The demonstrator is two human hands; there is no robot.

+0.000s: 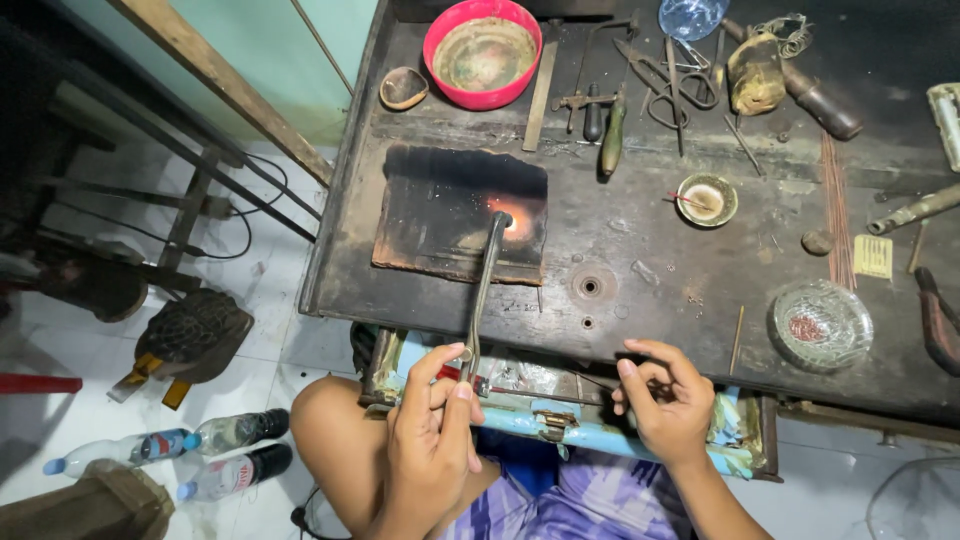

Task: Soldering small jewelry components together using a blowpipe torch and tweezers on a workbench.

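Two hands working – left hand (432, 420) pinching a torch (484, 290) flaming on the charred block (440, 215), right hand (668, 400) curled loosely beside it.

A red bowl (483, 52), scissors (672, 90) and plastic bottles (205, 450) lie around.

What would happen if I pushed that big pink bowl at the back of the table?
The pink bowl would probably slide, not roll, since it sits upright on a flat base. It looks like plastic, so likely light. Its wide, low shape should make tipping unlikely.
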